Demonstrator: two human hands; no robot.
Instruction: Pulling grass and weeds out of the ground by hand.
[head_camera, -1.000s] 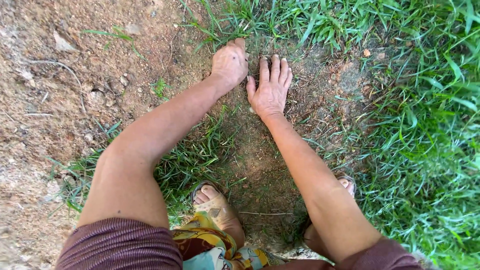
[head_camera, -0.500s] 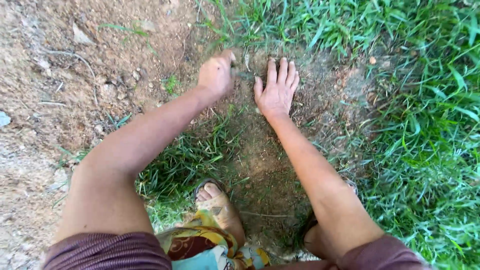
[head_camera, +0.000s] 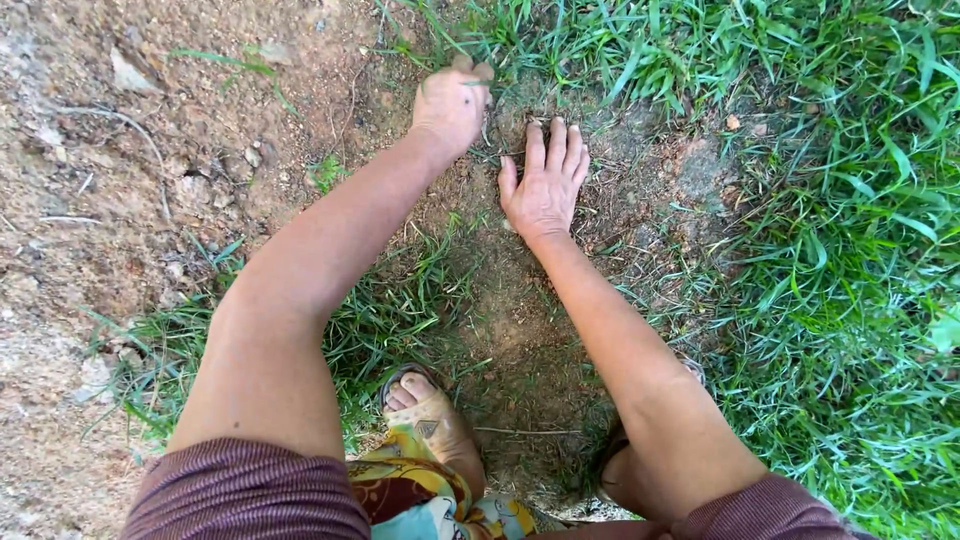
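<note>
The grass (head_camera: 830, 230) spreads thick to the right of the bare dirt patch (head_camera: 520, 340), which is the landmark here, and no container shows anywhere near it. At the patch's far edge the left hand (head_camera: 452, 103) has its grip pinched shut on a small tuft of grass (head_camera: 478, 68), while the right hand (head_camera: 546, 182) lies just beside it, fingers together and flat on the dirt, gripping nothing. Pulling well probably means pinching low at the roots and drawing straight up while the flat hand steadies the soil.
</note>
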